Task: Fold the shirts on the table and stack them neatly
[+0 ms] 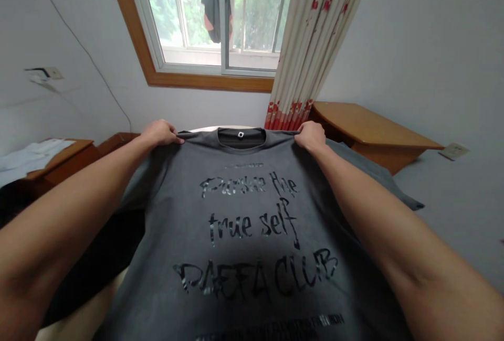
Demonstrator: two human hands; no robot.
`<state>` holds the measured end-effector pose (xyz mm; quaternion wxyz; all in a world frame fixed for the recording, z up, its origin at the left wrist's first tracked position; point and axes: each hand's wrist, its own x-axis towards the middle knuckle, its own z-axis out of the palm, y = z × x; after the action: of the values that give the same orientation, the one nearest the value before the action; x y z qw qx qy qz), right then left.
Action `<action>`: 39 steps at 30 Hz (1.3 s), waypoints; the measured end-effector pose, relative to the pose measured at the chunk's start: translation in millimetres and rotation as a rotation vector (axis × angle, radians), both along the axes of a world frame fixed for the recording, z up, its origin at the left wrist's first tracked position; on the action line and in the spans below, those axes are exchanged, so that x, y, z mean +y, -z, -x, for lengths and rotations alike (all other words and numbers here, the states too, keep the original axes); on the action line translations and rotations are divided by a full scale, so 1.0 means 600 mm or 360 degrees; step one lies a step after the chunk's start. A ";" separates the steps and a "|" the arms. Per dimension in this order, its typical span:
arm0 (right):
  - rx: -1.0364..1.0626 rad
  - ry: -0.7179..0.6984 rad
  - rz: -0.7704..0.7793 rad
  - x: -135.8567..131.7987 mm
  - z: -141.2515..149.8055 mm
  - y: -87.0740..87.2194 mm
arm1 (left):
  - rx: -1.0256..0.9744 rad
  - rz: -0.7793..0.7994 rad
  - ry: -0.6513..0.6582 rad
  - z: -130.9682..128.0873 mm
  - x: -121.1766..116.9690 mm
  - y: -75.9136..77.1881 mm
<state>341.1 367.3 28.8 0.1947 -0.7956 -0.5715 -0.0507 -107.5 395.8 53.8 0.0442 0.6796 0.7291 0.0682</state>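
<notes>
A dark grey T-shirt with glossy black lettering is stretched out in front of me, its printed side facing me and its neckline at the far end. My left hand pinches the shoulder to the left of the collar. At the opposite shoulder, my right hand is closed on the fabric. The right sleeve spreads out beyond my right forearm, while the left sleeve is partly covered by my left arm. The shirt's lower hem lies outside the view.
Ahead is a wood-framed window with a floral curtain at its right. A wooden desk stands at the right wall. Papers lie on wooden furniture at the left. Black cloth rests under my left arm.
</notes>
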 end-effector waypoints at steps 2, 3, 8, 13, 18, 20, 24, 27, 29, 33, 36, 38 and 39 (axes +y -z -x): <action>0.0034 -0.0016 -0.0147 0.011 -0.001 -0.014 | -0.0052 -0.0124 -0.0115 -0.007 0.004 -0.027; 0.0034 -0.0031 -0.0214 0.018 -0.002 -0.019 | -0.0081 -0.0174 -0.0156 -0.012 0.007 -0.038; 0.0002 -0.0117 -0.0319 0.057 0.005 -0.019 | -0.0179 -0.0256 -0.0171 -0.044 0.033 -0.039; 0.0031 -0.0179 0.0084 0.061 0.032 0.033 | -0.0156 -0.0292 -0.0063 -0.056 0.048 0.048; -0.0168 -0.0359 0.0244 0.010 0.087 0.084 | 0.0184 -0.0223 0.0205 -0.084 -0.004 0.122; -0.0208 -0.0508 0.0245 -0.024 0.123 0.098 | 0.0281 -0.0296 0.0340 -0.116 -0.045 0.135; -0.0110 -0.0783 0.0210 -0.110 0.212 0.123 | 0.0234 -0.0242 0.0589 -0.190 -0.139 0.159; 0.0009 -0.0883 0.0223 -0.178 0.263 0.145 | 0.0114 -0.0102 0.0581 -0.212 -0.195 0.183; 0.0064 -0.0843 0.0239 -0.215 0.274 0.157 | 0.0059 -0.0074 0.0519 -0.198 -0.223 0.197; 0.0092 -0.0696 0.0243 -0.268 0.229 0.169 | 0.0088 -0.0083 0.0467 -0.125 -0.262 0.211; 0.0083 -0.0581 0.0255 -0.299 0.170 0.170 | 0.0155 -0.0082 0.0507 -0.073 -0.285 0.208; 0.0075 -0.0497 0.0261 -0.319 0.142 0.167 | 0.0188 -0.0075 0.0477 -0.065 -0.303 0.204; 0.0069 -0.0452 0.0261 -0.328 0.136 0.165 | 0.0200 -0.0077 0.0433 -0.072 -0.313 0.203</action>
<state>259.5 170.5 -70.1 0.1465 -0.7210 -0.6760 0.0413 -64.1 207.8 -67.9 -0.0090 0.7759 0.6297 0.0364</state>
